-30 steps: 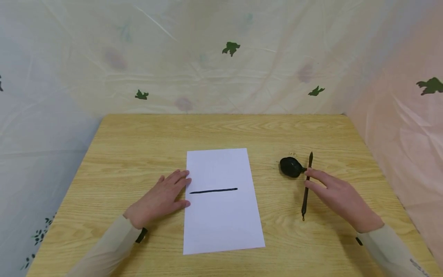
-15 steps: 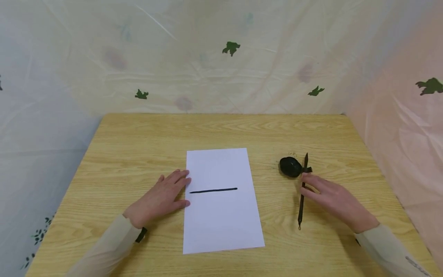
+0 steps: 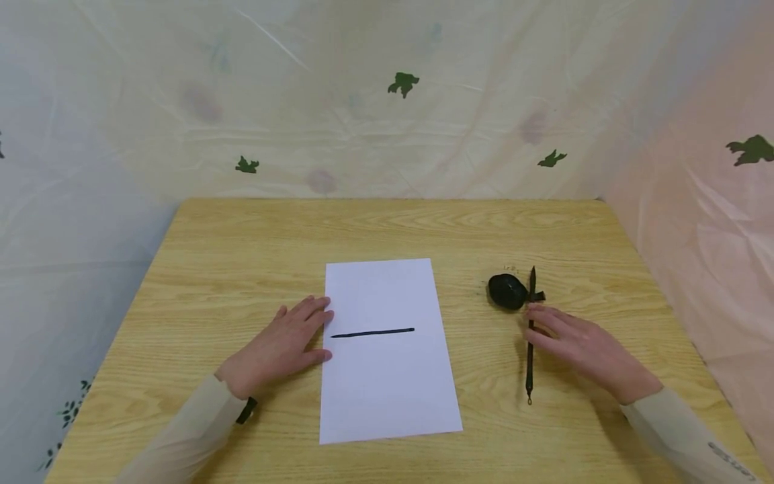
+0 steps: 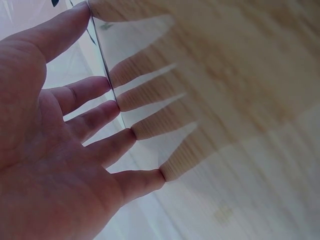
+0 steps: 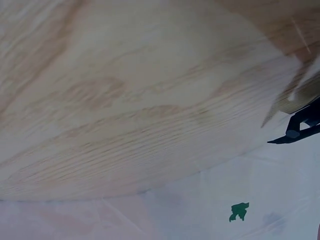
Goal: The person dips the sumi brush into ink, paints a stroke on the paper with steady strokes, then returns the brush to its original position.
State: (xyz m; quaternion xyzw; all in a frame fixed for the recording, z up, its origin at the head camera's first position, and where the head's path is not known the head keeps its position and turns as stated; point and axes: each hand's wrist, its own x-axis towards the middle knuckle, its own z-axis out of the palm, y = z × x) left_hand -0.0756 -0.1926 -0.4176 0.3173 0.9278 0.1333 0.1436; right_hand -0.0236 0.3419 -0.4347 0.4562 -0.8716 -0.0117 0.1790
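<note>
A black calligraphy brush [image 3: 529, 363] with a small hanging loop lies tip away from me at the right, across the short handle-like end of a black, rounded ink dish [image 3: 506, 292]. My right hand [image 3: 586, 349] pinches the brush's shaft near its middle, thumb and fingertips at it. In the right wrist view the dark brush tip [image 5: 280, 141] shows at the right edge; the hand itself is out of that view. My left hand [image 3: 281, 349] lies with spread fingers, fingertips and thumb on the left edge of a white paper sheet [image 3: 387, 390]. One black horizontal stroke [image 3: 373, 333] crosses the sheet.
The wood-grain table [image 3: 260, 235] is glossy and reflects the left fingers in the left wrist view. Small dark specks mark it around the ink dish. Pale cloth [image 3: 338, 107] with green bird-like shapes hangs behind and at both sides.
My right hand has shifted slightly left and toward me with the brush. The brush now lies across the dish's end and has turned a little. The left hand and paper stay put.
</note>
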